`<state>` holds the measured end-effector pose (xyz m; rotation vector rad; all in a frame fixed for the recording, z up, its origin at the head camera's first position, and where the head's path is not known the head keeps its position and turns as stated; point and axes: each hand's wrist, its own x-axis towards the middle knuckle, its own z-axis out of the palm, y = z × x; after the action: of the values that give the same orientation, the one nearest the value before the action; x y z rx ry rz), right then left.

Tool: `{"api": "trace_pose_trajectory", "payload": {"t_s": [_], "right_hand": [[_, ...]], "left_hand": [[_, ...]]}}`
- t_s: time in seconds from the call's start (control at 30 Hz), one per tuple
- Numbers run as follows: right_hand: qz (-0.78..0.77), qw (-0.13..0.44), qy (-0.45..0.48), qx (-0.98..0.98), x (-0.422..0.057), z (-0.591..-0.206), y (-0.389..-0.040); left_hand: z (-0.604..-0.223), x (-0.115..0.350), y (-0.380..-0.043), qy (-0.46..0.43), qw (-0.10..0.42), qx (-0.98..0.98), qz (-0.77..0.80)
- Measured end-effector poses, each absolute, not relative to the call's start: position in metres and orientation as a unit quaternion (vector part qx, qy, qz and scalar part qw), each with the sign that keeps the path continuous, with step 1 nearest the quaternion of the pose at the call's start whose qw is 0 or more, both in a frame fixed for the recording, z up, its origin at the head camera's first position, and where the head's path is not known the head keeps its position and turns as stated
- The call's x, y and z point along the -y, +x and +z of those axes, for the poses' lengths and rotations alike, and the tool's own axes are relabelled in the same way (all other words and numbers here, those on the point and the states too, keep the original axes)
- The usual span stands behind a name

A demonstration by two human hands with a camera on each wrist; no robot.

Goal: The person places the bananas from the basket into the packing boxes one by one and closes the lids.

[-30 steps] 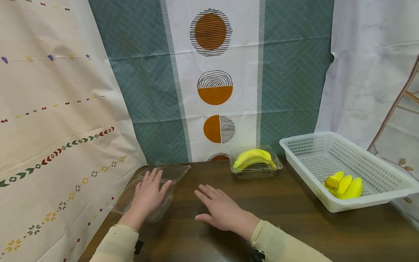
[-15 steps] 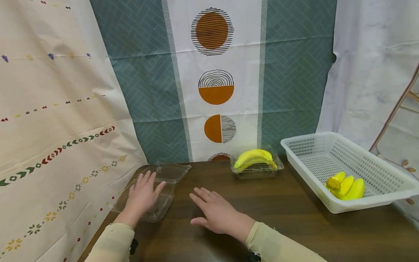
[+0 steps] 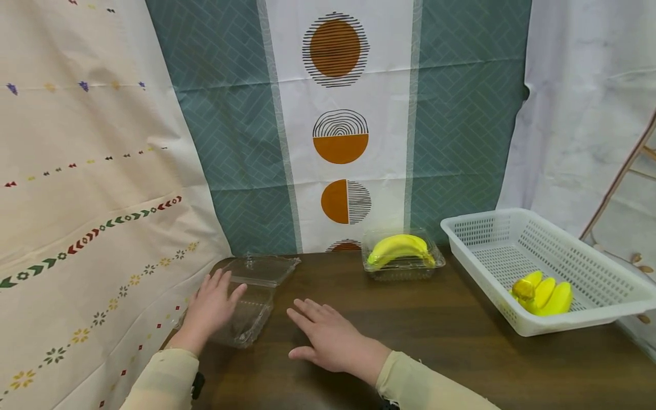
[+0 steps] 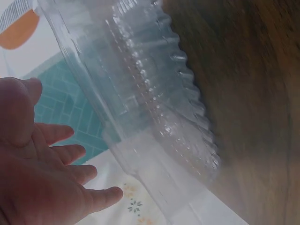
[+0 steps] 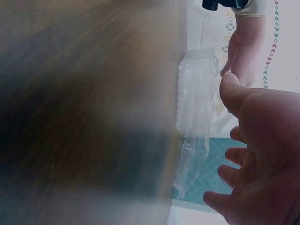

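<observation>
A clear plastic clamshell box (image 3: 246, 319) stands at the left of the table with its lid (image 3: 261, 270) folded back toward the curtain. My left hand (image 3: 209, 304) hovers over the box's left part, fingers spread and holding nothing; the left wrist view shows a gap between the fingers (image 4: 70, 152) and the box wall (image 4: 154, 103). To the right of the box, my right hand (image 3: 333, 339) hangs above the table, palm down with fingers extended, touching nothing. In the right wrist view the box (image 5: 197, 89) sits beyond my right hand (image 5: 262, 154).
At the back, a closed clear box (image 3: 402, 273) holds yellow bananas (image 3: 400, 249). A white perforated basket (image 3: 492, 285) on the right contains a small bunch of bananas (image 3: 545, 295). Curtains border the brown table (image 3: 410, 319) at the left and back.
Both hands have drifted left and slightly down toward me, staying off the table. The open box, the closed box and the basket stay in place; the head view has shifted slightly.
</observation>
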<state>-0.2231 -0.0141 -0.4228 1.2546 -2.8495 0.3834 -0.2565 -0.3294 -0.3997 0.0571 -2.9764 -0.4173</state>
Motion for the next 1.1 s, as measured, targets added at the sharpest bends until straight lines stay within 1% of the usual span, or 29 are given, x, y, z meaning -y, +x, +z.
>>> {"api": "trace_pose_trajectory", "payload": {"t_s": [0.27,0.43,0.63,0.83,1.1], "right_hand": [[0.113,0.001,0.409,0.905,0.023,-0.423,-0.221],[0.11,-0.004,0.415,0.903,0.029,-0.424,-0.217],[0.108,-0.015,0.426,0.898,0.038,-0.425,-0.214],[0.114,-0.033,0.431,0.894,0.046,-0.425,-0.213],[0.112,-0.03,0.446,0.887,0.056,-0.427,-0.209]], "left_hand": [[-0.402,0.345,-0.255,0.027,0.065,0.989,-0.131],[-0.404,0.355,-0.255,0.04,0.052,0.987,-0.144],[-0.408,0.37,-0.253,0.045,0.054,0.987,-0.144],[-0.407,0.382,-0.248,0.06,0.034,0.987,-0.146],[-0.405,0.388,-0.24,0.061,0.021,0.986,-0.153]]}}
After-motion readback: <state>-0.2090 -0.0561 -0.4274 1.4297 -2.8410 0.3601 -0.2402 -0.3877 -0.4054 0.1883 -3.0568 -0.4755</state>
